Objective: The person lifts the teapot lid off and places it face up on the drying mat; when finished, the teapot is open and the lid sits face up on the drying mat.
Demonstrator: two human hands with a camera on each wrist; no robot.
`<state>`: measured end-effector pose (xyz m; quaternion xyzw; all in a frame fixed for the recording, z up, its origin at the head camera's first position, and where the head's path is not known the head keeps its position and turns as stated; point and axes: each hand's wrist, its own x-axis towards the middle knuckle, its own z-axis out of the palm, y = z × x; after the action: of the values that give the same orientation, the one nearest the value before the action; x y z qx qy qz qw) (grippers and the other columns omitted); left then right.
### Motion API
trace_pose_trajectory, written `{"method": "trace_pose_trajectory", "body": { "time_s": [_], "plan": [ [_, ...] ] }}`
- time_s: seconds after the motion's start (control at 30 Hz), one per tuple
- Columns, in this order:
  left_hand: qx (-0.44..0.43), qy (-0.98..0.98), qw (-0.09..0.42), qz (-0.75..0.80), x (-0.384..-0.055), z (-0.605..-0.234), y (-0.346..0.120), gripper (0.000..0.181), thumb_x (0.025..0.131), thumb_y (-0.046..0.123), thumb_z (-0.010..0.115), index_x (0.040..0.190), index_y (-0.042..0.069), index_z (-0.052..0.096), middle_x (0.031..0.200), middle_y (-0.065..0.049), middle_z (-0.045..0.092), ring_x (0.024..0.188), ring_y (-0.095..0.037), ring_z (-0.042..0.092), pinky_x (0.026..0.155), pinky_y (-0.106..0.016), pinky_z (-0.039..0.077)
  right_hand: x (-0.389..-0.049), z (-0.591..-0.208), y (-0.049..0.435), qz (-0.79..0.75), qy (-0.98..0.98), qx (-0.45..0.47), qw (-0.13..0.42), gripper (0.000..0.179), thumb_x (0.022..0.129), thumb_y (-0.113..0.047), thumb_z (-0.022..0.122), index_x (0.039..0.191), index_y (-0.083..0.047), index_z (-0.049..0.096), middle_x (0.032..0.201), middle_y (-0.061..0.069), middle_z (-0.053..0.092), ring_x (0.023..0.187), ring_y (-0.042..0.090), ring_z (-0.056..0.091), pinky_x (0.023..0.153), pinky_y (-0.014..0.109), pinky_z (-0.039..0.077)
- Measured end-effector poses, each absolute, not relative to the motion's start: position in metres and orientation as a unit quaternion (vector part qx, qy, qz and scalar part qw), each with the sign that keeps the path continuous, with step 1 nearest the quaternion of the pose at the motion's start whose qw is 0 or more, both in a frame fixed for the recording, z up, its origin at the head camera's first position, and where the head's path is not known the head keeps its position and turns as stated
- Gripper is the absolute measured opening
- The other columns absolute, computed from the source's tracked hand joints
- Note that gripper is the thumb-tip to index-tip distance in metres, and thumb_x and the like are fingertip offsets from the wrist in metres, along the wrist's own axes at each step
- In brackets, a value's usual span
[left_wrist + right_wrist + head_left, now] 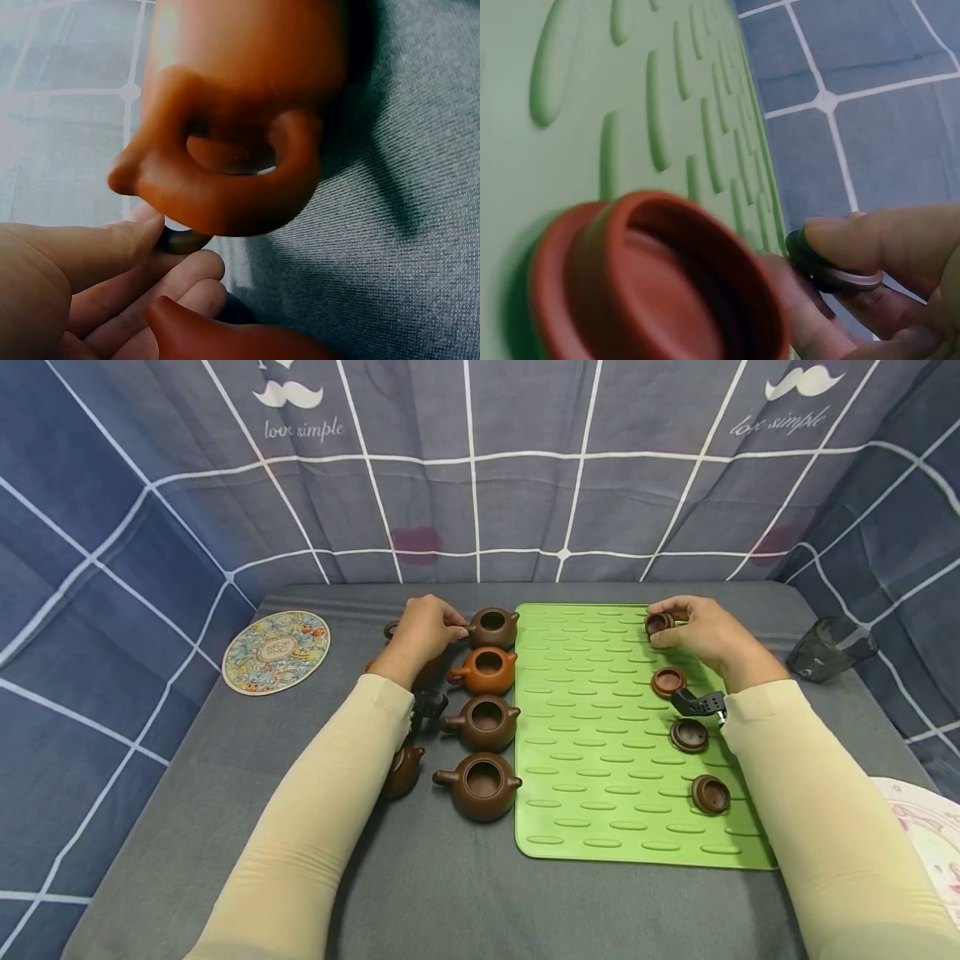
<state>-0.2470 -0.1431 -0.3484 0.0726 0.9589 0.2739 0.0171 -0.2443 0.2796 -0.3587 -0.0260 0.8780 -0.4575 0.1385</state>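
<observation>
My left hand (426,631) pinches the handle of a dark brown teapot (495,643), the farthest in a column of lidless teapots along the mat's left edge. Nearer in that column stand an orange-brown teapot (489,687), whose loop handle (225,202) looms large in the left wrist view, and two brown teapots (483,810). Over the far right corner of the green mat (592,718), my right hand (705,631) holds a small dark lid (855,279) between thumb and fingers. A reddish lid (668,682) and two dark brown lids (688,735) lie closer on the mat.
More teapots (402,772) stand left of the column, partly hidden by my left arm. A round patterned mat (276,653) lies at far left. To the right are a dark glass (828,647) and a pink-and-white plate (922,835). Checked cloth (525,502) surrounds the table.
</observation>
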Motion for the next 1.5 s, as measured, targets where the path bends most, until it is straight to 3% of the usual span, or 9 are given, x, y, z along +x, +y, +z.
{"method": "trace_pose_trajectory", "body": {
  "time_s": [0.17,0.27,0.5,0.77,0.9,1.07,1.3,1.5],
  "plan": [
    [0.073,0.959,0.016,0.274,-0.247,-0.349,-0.144,0.017,0.100,0.020,0.077,0.112,0.010,0.084,0.106,-0.008,0.077,0.104,-0.028,0.068,0.088,-0.041,0.055,-0.246,-0.365,0.281,-0.438,0.890,-0.027,0.125,0.053,0.101,-0.009,0.074,0.148,0.001,0.053,0.147,0.026,0.052,0.122,0.031,0.050,0.088,0.026,0.048],
    [0.071,0.959,0.017,0.275,-0.247,-0.349,-0.144,0.018,0.100,0.020,0.077,0.112,0.010,0.084,0.105,-0.007,0.078,0.105,-0.028,0.067,0.089,-0.041,0.055,-0.247,-0.367,0.281,-0.434,0.892,-0.028,0.125,0.054,0.098,-0.009,0.077,0.147,0.002,0.055,0.146,0.026,0.052,0.121,0.031,0.051,0.084,0.023,0.049],
    [0.071,0.960,0.017,0.271,-0.247,-0.348,-0.143,0.019,0.100,0.021,0.077,0.114,0.010,0.083,0.108,-0.007,0.077,0.107,-0.028,0.067,0.089,-0.042,0.055,-0.245,-0.368,0.281,-0.407,0.904,-0.034,0.123,0.054,0.098,-0.013,0.078,0.146,0.002,0.056,0.140,0.026,0.048,0.117,0.037,0.049,0.093,0.043,0.046],
    [0.075,0.960,0.018,0.269,-0.248,-0.350,-0.144,0.019,0.100,0.022,0.077,0.113,0.011,0.084,0.106,-0.007,0.077,0.104,-0.028,0.067,0.086,-0.041,0.056,-0.243,-0.363,0.279,-0.347,0.930,-0.053,0.108,0.048,0.104,-0.021,0.070,0.144,0.003,0.059,0.139,0.032,0.054,0.124,0.048,0.050,0.102,0.062,0.039],
    [0.076,0.960,0.013,0.270,-0.249,-0.350,-0.144,0.017,0.100,0.021,0.077,0.112,0.011,0.084,0.103,-0.006,0.078,0.101,-0.027,0.068,0.086,-0.041,0.055,-0.241,-0.360,0.279,-0.371,0.921,-0.037,0.114,0.046,0.110,-0.023,0.059,0.146,0.005,0.056,0.141,0.033,0.052,0.122,0.049,0.055,0.108,0.062,0.037],
    [0.077,0.959,0.012,0.272,-0.247,-0.350,-0.144,0.017,0.099,0.020,0.078,0.111,0.010,0.084,0.097,-0.006,0.078,0.095,-0.024,0.069,0.085,-0.040,0.055,-0.238,-0.357,0.280,-0.400,0.908,-0.023,0.122,0.047,0.114,-0.021,0.047,0.151,0.008,0.048,0.147,0.035,0.046,0.118,0.050,0.059,0.107,0.061,0.040],
    [0.076,0.959,0.018,0.272,-0.247,-0.349,-0.143,0.018,0.100,0.020,0.077,0.113,0.010,0.084,0.100,-0.006,0.078,0.096,-0.025,0.069,0.084,-0.040,0.056,-0.229,-0.349,0.281,-0.376,0.922,-0.007,0.091,0.052,0.113,-0.032,0.049,0.149,0.005,0.051,0.140,0.033,0.053,0.113,0.046,0.060,0.088,0.051,0.050],
    [0.076,0.958,0.018,0.276,-0.246,-0.349,-0.143,0.018,0.100,0.020,0.077,0.114,0.009,0.083,0.101,-0.007,0.077,0.095,-0.025,0.069,0.084,-0.040,0.056,-0.216,-0.336,0.276,-0.368,0.927,-0.012,0.068,0.058,0.112,-0.042,0.049,0.150,0.000,0.053,0.150,0.034,0.045,0.132,0.052,0.045,0.104,0.066,0.037]
  ]
}}
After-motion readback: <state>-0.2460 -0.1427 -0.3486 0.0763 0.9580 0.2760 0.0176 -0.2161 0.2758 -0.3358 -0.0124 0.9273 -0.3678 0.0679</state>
